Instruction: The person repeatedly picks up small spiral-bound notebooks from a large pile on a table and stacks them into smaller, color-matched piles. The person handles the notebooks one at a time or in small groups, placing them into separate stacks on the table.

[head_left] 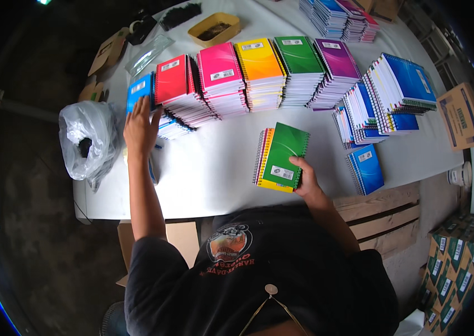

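My right hand (306,178) grips a small fanned bundle of spiral notebooks, with a green notebook (286,150) on top, a yellow notebook (263,162) under it and other edges below. The thumb lies on the green cover. At the left end of a row of stacks, my left hand (140,126) reaches with stretched fingers to a stack of blue notebooks (140,89), touching its near edge. Beside it run stacks of red notebooks (171,78), pink notebooks (220,61), yellow-orange notebooks (260,59), green notebooks (299,56) and purple notebooks (337,59).
More bundled notebooks (399,84) are piled at the right, with a blue notebook (367,168) nearer me. A plastic bag (87,137) stands at the left. Behind the row sits a yellow tray (214,28). Cardboard boxes (461,116) flank the white-covered table (214,168).
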`<control>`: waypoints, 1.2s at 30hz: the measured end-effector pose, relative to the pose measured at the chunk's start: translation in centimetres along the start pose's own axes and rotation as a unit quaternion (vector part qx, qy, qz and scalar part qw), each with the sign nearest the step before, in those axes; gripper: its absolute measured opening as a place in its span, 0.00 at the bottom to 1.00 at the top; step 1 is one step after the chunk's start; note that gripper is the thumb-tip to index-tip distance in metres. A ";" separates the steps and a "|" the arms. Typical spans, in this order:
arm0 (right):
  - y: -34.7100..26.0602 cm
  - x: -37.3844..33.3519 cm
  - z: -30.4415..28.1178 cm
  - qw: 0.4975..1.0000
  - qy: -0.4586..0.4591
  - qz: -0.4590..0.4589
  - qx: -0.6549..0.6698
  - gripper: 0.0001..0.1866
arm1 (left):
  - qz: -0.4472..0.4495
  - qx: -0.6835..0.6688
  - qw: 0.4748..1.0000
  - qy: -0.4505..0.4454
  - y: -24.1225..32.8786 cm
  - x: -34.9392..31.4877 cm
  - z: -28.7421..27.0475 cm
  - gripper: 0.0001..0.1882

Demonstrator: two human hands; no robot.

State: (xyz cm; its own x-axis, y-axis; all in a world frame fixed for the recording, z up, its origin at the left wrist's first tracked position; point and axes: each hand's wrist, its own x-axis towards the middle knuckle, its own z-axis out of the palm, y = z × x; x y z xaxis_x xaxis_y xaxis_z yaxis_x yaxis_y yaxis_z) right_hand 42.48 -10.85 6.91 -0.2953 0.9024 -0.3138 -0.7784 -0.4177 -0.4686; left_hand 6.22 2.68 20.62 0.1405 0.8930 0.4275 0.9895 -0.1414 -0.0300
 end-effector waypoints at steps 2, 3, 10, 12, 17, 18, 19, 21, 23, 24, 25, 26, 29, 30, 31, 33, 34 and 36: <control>0.1 0.0 0.3 1.000 0.007 -0.001 0.007 0.22 | -0.016 -0.019 1.000 -0.006 -0.8 -2.2 -0.5 0.23; 0.2 -0.1 0.4 1.000 0.014 0.001 0.012 0.22 | 0.008 -0.020 1.000 0.011 -0.3 -3.2 -1.1 0.21; 2.1 0.2 1.0 0.992 0.017 -0.120 -0.042 0.29 | 0.092 -0.250 0.931 0.249 11.8 -8.4 -3.0 0.11; 2.6 0.5 1.4 0.987 -0.009 -0.158 -0.041 0.33 | 0.248 -0.359 0.900 0.010 16.4 -11.3 -1.9 0.10; 2.2 -0.9 2.0 0.963 0.046 -0.215 -0.155 0.26 | 0.169 -0.476 0.863 0.022 19.8 -13.3 1.1 0.15; 1.9 -1.7 1.9 0.949 0.059 -0.212 -0.227 0.32 | 0.107 -0.441 0.891 0.003 19.2 -12.8 1.4 0.31; 1.8 -2.0 1.7 0.926 0.035 -0.254 -0.278 0.35 | 0.078 -0.484 0.872 -0.018 18.7 -12.2 2.0 0.39; 1.6 -2.5 1.1 0.896 -0.047 -0.279 -0.342 0.46 | 0.005 -0.659 0.734 -0.165 17.9 -11.2 3.1 0.52; 1.0 -2.4 -0.2 0.814 -0.050 -0.321 -0.482 0.49 | -0.045 -0.763 0.543 -0.349 17.9 -10.9 4.6 0.58; 0.7 -2.3 -1.1 0.709 -0.014 -0.356 -0.608 0.51 | -0.066 -0.752 0.536 -0.378 18.2 -11.1 5.5 0.57; 1.2 -2.3 -1.5 0.752 -0.010 -0.370 -0.545 0.52 | -0.044 -0.746 0.551 -0.371 18.6 -11.5 6.5 0.57; 1.6 -2.2 -1.9 0.793 0.004 -0.385 -0.472 0.54 | -0.049 -0.729 0.570 -0.376 19.1 -12.0 7.5 0.57; 2.6 -2.3 -2.6 0.813 0.026 -0.392 -0.429 0.57 | 0.024 -0.750 0.546 -0.373 20.2 -13.3 9.7 0.56; 2.6 -2.3 -2.7 0.800 0.022 -0.397 -0.449 0.58 | 0.038 -0.733 0.558 -0.387 20.5 -13.7 10.1 0.56; 2.6 -2.4 -2.7 0.804 0.020 -0.388 -0.451 0.57 | 0.043 -0.746 0.562 -0.354 20.7 -13.9 10.5 0.55; 2.4 -2.3 -2.6 0.772 0.061 -0.434 -0.460 0.57 | 0.050 -0.751 0.576 -0.318 21.0 -14.0 11.1 0.54; 2.4 -2.2 -2.6 0.761 0.096 -0.448 -0.459 0.56 | 0.052 -0.756 0.567 -0.324 21.1 -14.0 11.4 0.53; 3.0 -1.7 -2.6 0.778 0.093 -0.418 -0.460 0.56 | 0.069 -0.768 0.547 -0.325 21.1 -13.8 12.3 0.50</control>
State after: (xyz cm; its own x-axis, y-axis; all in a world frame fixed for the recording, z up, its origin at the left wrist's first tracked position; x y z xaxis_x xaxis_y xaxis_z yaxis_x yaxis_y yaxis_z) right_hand 42.15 -13.94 3.90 0.2527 0.9039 0.3451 0.0950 0.3318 -0.9386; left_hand 25.60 -7.37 3.02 0.6865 0.7216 0.0895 -0.1574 0.0273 0.9872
